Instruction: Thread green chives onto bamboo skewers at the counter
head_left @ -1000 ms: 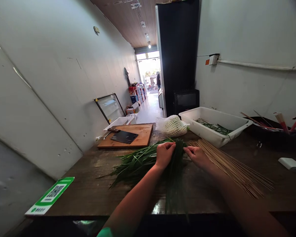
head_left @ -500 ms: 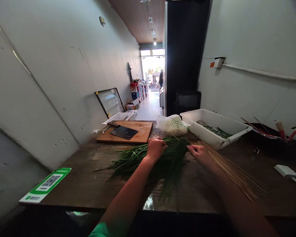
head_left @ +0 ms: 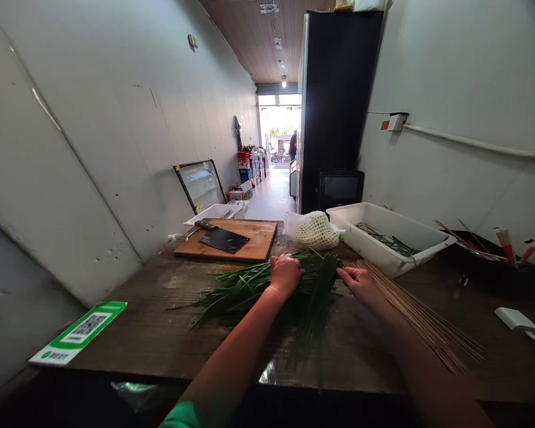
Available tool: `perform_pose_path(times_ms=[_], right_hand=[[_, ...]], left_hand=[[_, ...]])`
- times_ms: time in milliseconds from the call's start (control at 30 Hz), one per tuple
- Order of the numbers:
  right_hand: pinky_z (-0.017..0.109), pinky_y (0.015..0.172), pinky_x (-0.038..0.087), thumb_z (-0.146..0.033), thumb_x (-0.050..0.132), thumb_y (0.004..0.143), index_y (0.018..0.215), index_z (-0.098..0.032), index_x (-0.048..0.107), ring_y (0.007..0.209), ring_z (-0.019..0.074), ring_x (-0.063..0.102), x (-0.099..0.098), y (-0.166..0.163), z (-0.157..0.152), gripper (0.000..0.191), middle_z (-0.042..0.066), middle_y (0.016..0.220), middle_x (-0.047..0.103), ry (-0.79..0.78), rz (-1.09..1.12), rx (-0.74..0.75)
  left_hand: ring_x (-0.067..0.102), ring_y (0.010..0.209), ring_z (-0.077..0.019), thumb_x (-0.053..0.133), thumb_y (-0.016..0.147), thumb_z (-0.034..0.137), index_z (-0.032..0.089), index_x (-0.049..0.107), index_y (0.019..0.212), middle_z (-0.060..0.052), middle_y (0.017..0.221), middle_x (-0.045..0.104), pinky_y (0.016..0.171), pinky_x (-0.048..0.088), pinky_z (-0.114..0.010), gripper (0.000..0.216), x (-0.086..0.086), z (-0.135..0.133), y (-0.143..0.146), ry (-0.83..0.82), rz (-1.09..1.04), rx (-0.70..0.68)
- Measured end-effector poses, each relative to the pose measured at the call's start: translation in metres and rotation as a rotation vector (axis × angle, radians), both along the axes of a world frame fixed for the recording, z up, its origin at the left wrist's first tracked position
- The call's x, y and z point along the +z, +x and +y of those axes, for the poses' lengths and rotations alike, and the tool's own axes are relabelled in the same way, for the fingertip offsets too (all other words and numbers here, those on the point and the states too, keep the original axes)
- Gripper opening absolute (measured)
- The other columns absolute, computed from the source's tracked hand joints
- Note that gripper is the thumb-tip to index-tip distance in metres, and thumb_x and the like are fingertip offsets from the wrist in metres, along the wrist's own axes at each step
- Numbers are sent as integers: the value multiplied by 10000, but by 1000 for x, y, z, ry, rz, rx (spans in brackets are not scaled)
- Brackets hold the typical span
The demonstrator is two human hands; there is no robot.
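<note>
A pile of garlic chives [head_left: 241, 288] lies across the middle of the wooden table, part of it drooping toward the front edge. My left hand [head_left: 286, 273] rests on top of the pile, its fingers curled around some of the leaves. At the pile's right end, my right hand [head_left: 355, 279] pinches the chive tips between thumb and fingers. Whether a thin stick is also in that pinch is too small to see. Just right of it, a bundle of thin bamboo skewers [head_left: 421, 315] runs diagonally over the table, partly behind my right forearm.
Behind the chives are a cutting board [head_left: 261, 235] bearing a cleaver [head_left: 225, 239], a net-wrapped bundle [head_left: 314, 230] and a white plastic tub [head_left: 374, 238] holding some greens. A QR-code sign [head_left: 80, 333] lies left; a black pan [head_left: 485, 255] and white adapter [head_left: 516, 319] are right.
The head view has tilted slightly upward. My left hand has shifted a little to the right over the chives; my right hand stays at their tips.
</note>
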State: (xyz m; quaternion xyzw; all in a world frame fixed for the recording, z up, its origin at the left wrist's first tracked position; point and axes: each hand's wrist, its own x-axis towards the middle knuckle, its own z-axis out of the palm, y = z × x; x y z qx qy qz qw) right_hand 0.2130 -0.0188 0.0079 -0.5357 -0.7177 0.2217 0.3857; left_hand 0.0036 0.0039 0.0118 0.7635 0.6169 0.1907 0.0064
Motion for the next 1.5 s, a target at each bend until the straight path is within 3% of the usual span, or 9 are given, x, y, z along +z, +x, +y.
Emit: perform_pose_path(times_ms=[300, 500, 667, 967, 1100, 1267, 1500], right_hand=[[246, 472, 204, -577, 422, 770, 527, -183, 433, 508, 95, 268, -1, 0, 0, 463, -31, 525, 265, -24, -10, -19], [247, 487, 221, -574, 414, 772, 531, -183, 448, 521, 101, 284, 1, -3, -2, 460, -32, 520, 275, -27, -8, 4], [244, 492, 237, -595, 411, 777, 522, -185, 441, 521, 100, 295, 1, -5, -3, 484, -34, 511, 289, -22, -9, 32], [244, 500, 260, -580, 405, 791, 529, -175, 487, 519, 107, 345, -2, -9, -4, 490, -29, 499, 343, -21, -43, 35], [244, 498, 250, -574, 402, 794, 519, -177, 468, 513, 101, 333, -2, -10, -4, 487, -32, 501, 326, -15, -50, 33], [241, 493, 249, -569, 411, 791, 509, -179, 450, 513, 98, 319, -1, -10, -5, 483, -33, 497, 319, -8, -40, 37], [244, 502, 261, -541, 406, 797, 530, -166, 520, 515, 106, 350, -5, -9, -3, 474, -23, 503, 372, -1, -54, 25]], left_hand=[[608, 844, -199, 552, 828, 310, 208, 724, 788, -62, 825, 703, 821, 333, -346, 204, 1, 0, -4, 101, -175, -28], [594, 660, -148, 506, 852, 332, 173, 711, 839, -36, 680, 682, 654, 385, -253, 259, -2, 8, -6, 110, -536, -1], [593, 664, -132, 503, 836, 207, 141, 693, 914, -37, 708, 680, 652, 415, -232, 215, -3, 14, -5, 132, -723, -70], [567, 486, -99, 546, 800, 290, 128, 625, 787, -1, 593, 620, 510, 420, -205, 181, -4, 16, -3, -6, -1077, -57], [504, 423, -81, 530, 814, 342, 140, 621, 820, 30, 525, 570, 473, 369, -194, 221, -3, 17, -4, 28, -1023, -27], [522, 582, -97, 490, 841, 270, 142, 649, 765, 3, 597, 592, 579, 373, -204, 218, -2, 16, -3, 164, -810, -101], [530, 629, -118, 509, 841, 290, 137, 653, 778, -17, 656, 616, 612, 378, -224, 219, 1, 14, -4, 161, -718, -103]])
